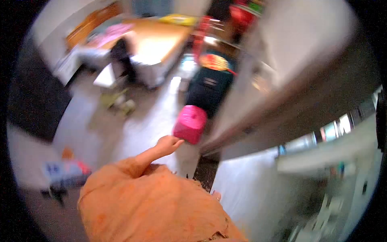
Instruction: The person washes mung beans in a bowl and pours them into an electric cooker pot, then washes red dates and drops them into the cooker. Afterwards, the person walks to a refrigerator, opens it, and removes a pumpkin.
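Observation:
My left hand (168, 145) reaches forward from the orange clothing on my body (157, 201). It appears beside the near edge of a bright pink object (190, 124), perhaps a bin or stool; whether they touch I cannot tell. The fingers look partly bent but are smeared by motion, and nothing held can be made out. No right hand can be identified. A small skin-coloured patch (216, 195) shows past the clothing's right edge, too little to tell whether it is a foot or fingers.
A dark upright item (209, 86) stands behind the pink object. At the upper left is a bed (161, 38) with a wooden headboard (92, 24). Greenish items (119, 103) lie on the pale floor (141, 125). A wall edge (258, 113) runs along the right, beside another room.

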### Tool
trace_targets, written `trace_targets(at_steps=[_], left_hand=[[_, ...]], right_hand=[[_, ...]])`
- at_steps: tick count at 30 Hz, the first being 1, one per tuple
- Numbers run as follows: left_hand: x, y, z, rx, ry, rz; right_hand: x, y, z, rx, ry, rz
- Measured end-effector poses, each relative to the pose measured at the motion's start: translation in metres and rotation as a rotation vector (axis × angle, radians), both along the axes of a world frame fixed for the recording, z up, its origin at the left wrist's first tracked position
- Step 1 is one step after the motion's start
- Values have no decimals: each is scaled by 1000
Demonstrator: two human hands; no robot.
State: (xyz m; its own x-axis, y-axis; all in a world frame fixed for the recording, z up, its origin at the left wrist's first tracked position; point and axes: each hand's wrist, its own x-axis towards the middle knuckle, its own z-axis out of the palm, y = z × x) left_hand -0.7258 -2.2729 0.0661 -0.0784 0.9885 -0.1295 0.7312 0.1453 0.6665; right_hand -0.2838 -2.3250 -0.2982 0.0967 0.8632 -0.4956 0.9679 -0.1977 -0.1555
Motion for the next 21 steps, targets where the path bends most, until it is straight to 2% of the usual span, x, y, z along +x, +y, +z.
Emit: trace_targets(at_steps=[2,4,8,9,10,11,13,15,18,20,21], left_hand=[[-42,-42,71,-83,-24,102],[-96,-64,3,-13,24,190],[-200,-138,-67,-106,11,392],[-196,-108,-63,-98,15,410],[-284,-166,-77,-100,-24,486],[-261,-162,-62,-112,-14,484],[-311,-199,-49,-106,-97,599],[-314,-190,-34,-146,-46,669],[-362,-228,-37,-187,-19,812],[-385,-253,-35,-162,-44,892],[-392,-262,-42,-170,-49,902]], right_hand=[[-42,37,13,-49,47,133],[-94,67,26,-82,79,251],[-231,120,45,-103,139,425],[-251,147,41,-117,165,445],[-308,146,70,-120,175,480],[-320,157,59,-141,196,490],[-377,164,72,-188,211,533],[-404,182,69,-271,227,557],[-473,187,71,-392,256,569],[-517,188,73,-394,291,573],[-540,187,73,-270,367,595]])
